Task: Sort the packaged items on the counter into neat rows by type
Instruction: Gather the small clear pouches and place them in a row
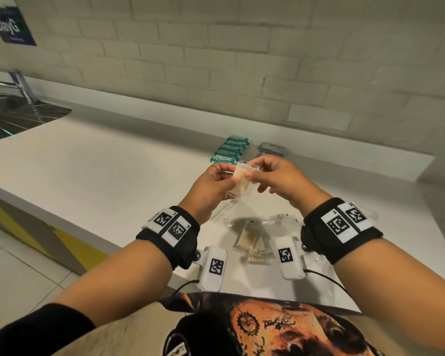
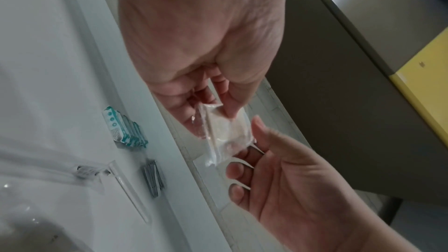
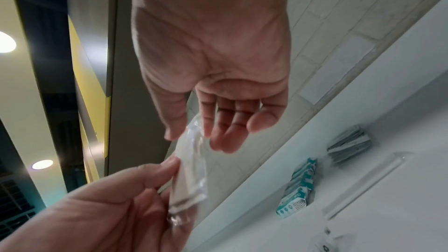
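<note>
Above the counter I hold a small clear packet (image 1: 242, 182) with a tan pad inside, between both hands. My left hand (image 1: 225, 176) pinches its left side with thumb and fingers; my right hand (image 1: 260, 176) pinches its right side, thumb on the front. The left wrist view shows the clear packet (image 2: 223, 131) under my left thumb, with the right hand (image 2: 266, 160) at its lower end. In the right wrist view the packet (image 3: 191, 170) hangs between both hands. Teal packets (image 1: 230, 150) stand in a row behind, grey packets (image 1: 273, 149) beside them.
A loose pile of similar clear tan packets (image 1: 252, 240) lies on the white counter (image 1: 113, 176) below my wrists. A long clear wrapped stick (image 3: 368, 181) lies near the rows. A steel sink (image 1: 16, 114) sits at far left; a brick wall backs the counter.
</note>
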